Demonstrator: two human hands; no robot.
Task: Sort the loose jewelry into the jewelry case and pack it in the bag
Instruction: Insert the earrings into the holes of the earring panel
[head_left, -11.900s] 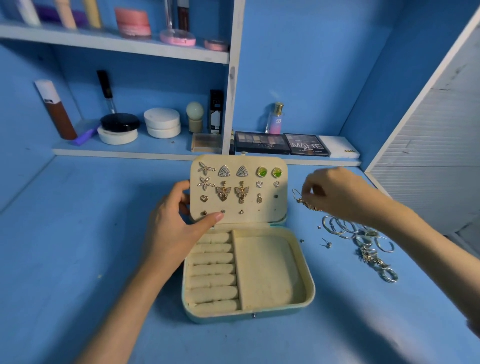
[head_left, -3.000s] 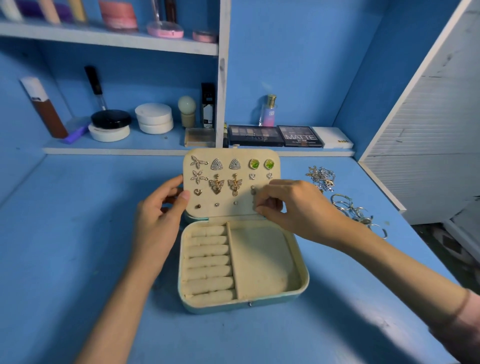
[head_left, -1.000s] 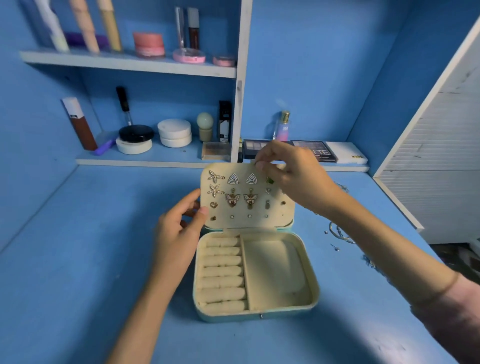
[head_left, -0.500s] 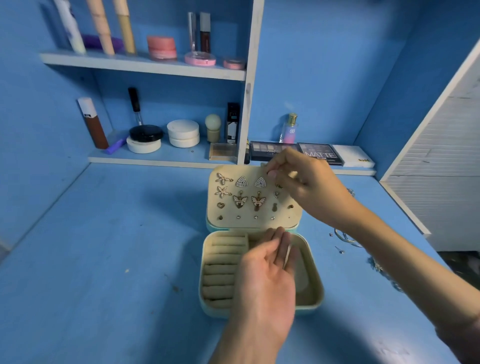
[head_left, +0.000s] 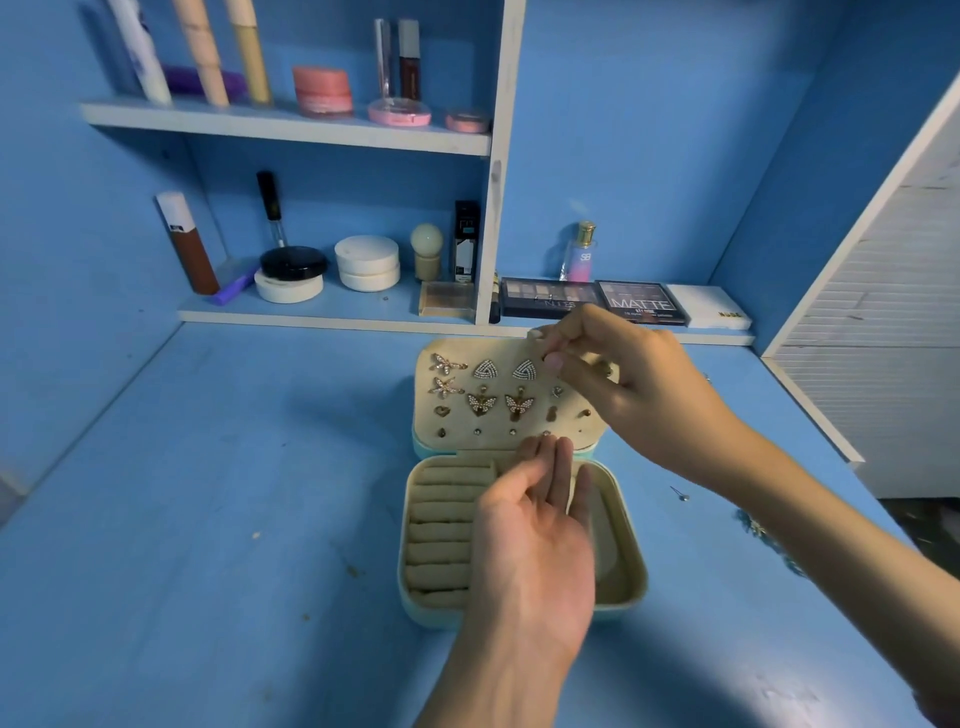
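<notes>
Thumb and forefinger of the right hand (head_left: 639, 395) form the grip, their tips pressed together on a small dark stud (head_left: 544, 357) at the top row of the opened lid's earring panel (head_left: 498, 349). The stud is almost wholly covered, so its shape and colour cannot be made out. The other fingers curl loosely over the panel's right part and hide most of the pieces there.

Left of the grip, the beige, velvety panel carries paired earrings: two starfish shapes (head_left: 447, 364), two rounded triangles (head_left: 485, 370) set with pale beads and two gold butterflies (head_left: 480, 404). It also holds one small heart (head_left: 441, 411) and a bottom row of tiny studs.

Below the grip the jewelry case (head_left: 631, 587) rests on the blue painted worktop (head_left: 234, 493). Its base is a rounded rectangle with a pale teal shell and beige lining. The left half holds padded ring rolls (head_left: 441, 525) and the right half an open tray.

The left hand (head_left: 535, 551) hovers over the base with fingers straight and close together, holding nothing that shows. It hides the middle of the base.

Lower right of the grip, a thin pin (head_left: 679, 494) lies on the worktop. A blurred, glinting cluster of loose jewelry (head_left: 763, 535) is partly cut off by the forearm. Behind the grip, flat rectangular eyeshadow palettes (head_left: 550, 299) lie on a low shelf.
</notes>
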